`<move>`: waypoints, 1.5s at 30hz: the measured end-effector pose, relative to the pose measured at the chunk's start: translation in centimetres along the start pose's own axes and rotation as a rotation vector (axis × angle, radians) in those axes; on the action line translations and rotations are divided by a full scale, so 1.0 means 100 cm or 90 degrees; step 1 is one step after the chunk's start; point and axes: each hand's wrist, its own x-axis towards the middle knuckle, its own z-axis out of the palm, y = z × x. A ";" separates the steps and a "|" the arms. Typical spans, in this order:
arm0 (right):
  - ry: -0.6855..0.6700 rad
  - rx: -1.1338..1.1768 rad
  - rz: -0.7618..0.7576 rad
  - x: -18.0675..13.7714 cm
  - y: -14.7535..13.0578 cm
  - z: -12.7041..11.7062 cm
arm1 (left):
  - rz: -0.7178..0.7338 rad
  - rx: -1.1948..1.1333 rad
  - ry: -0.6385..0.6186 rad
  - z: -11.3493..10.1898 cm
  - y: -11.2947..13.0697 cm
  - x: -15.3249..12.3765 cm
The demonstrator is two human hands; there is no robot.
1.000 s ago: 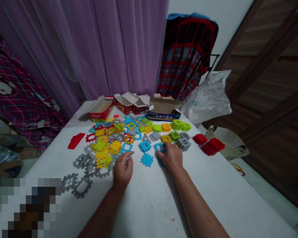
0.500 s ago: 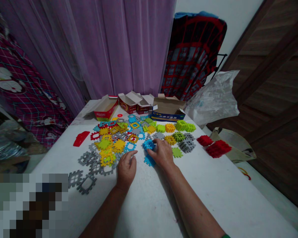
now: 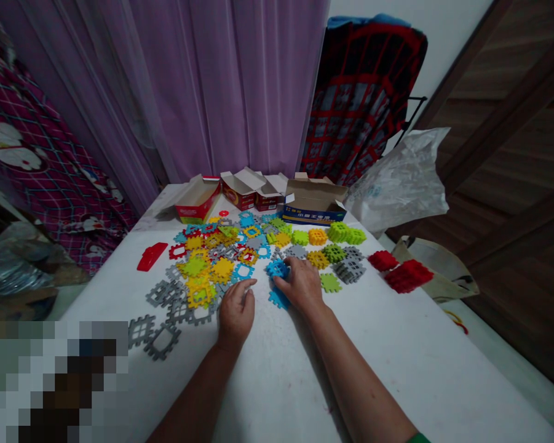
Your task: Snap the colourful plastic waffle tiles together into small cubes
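Note:
My right hand (image 3: 305, 285) curls its thumb and fingers around a small stack of blue interlocking tiles (image 3: 275, 268) with notched edges. Just in front of that stack, partly under my thumb, lies a flat blue tile (image 3: 279, 299). My left hand (image 3: 237, 314) rests at the right edge of a loose heap, thumb and forefinger apart, with nothing visible in it. The heap mixes yellow tiles (image 3: 222, 269), grey tiles (image 3: 162, 341) and a blue frame tile (image 3: 243, 272). A single green tile (image 3: 331, 283) lies right of my right hand.
Sorted stacks of green tiles (image 3: 339, 232), grey tiles (image 3: 349, 269) and red tiles (image 3: 408, 275) stand to the right. Open cardboard boxes, including a blue box (image 3: 313, 214) and a red box (image 3: 200, 200), line the back. A red plastic piece (image 3: 152, 256) lies left.

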 end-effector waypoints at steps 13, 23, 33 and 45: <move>0.098 0.122 0.105 -0.012 0.039 -0.010 | 0.043 0.015 0.012 0.002 -0.003 0.000; 0.111 0.175 0.029 -0.058 0.085 -0.015 | 0.153 0.139 -0.047 0.006 0.007 -0.005; -0.028 0.073 -0.157 -0.067 0.081 -0.025 | 0.274 0.268 -0.228 0.011 0.023 -0.024; 0.050 0.120 -0.147 -0.066 0.057 -0.020 | 0.121 0.288 -0.143 0.014 0.015 -0.028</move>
